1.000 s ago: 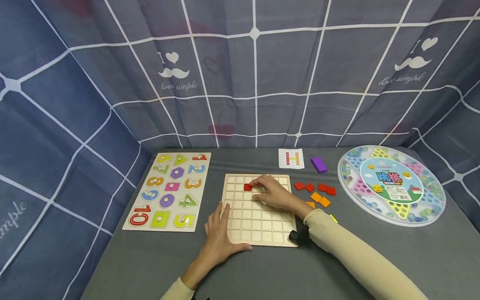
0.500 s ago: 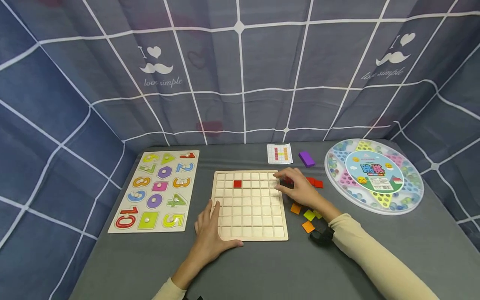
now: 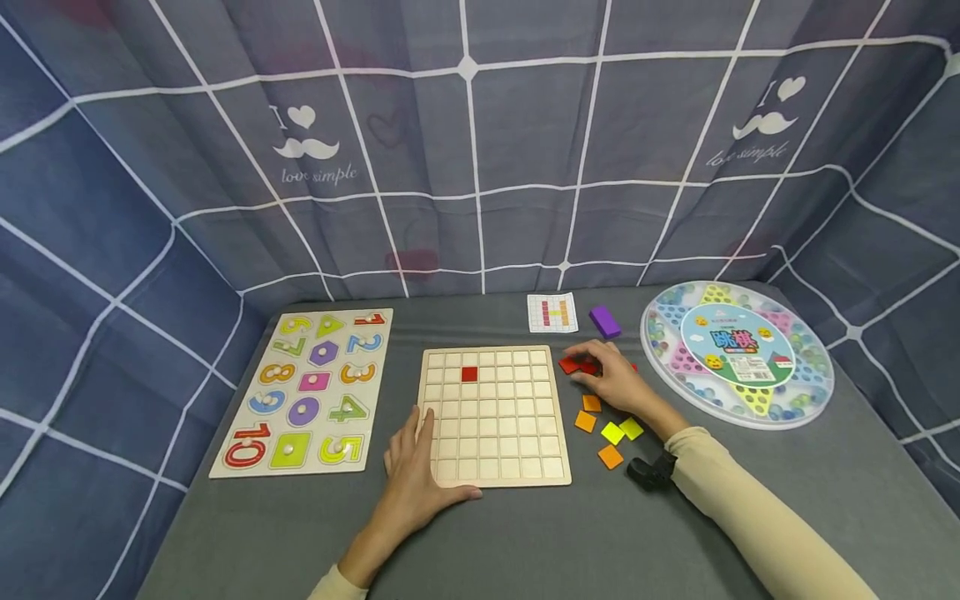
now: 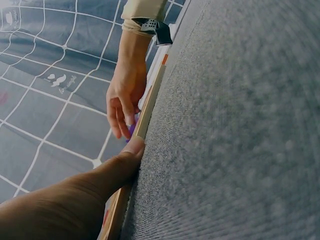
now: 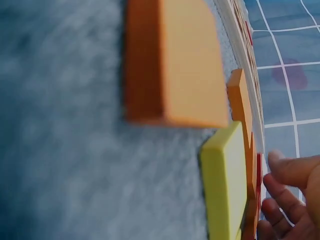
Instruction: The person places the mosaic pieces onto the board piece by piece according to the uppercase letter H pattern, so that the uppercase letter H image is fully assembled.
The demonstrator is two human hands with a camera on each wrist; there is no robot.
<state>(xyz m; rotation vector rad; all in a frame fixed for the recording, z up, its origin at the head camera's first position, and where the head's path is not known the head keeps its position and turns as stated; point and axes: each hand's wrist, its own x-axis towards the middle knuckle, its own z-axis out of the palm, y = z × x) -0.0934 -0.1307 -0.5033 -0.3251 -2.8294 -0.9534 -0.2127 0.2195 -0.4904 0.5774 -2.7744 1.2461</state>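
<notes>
A wooden grid board point(image 3: 510, 429) lies flat, with one red square tile point(image 3: 469, 374) in a cell of its second row. My left hand point(image 3: 412, 475) rests at the board's lower left corner, fingers along the left side and thumb at the near edge; the thumb point(image 4: 117, 172) touches the rim in the left wrist view. Beyond the board's right edge, my right hand point(image 3: 617, 382) is over loose red tiles point(image 3: 569, 365), partly hiding them. In the right wrist view its thumb and fingers point(image 5: 292, 172) are apart. Orange tiles point(image 3: 586, 421) and yellow tiles point(image 3: 612, 433) lie nearer.
Behind the board are a small pattern card point(image 3: 552, 313) and a purple block point(image 3: 604, 322). A number-and-shape puzzle board point(image 3: 303, 381) lies left, a round Chinese checkers board point(image 3: 738, 396) right. A checked curtain point(image 3: 420, 167) hangs around the table.
My right hand has let go of the red tile on the grid board and moved right to the loose red tiles. The left hand has stayed at the board's corner.
</notes>
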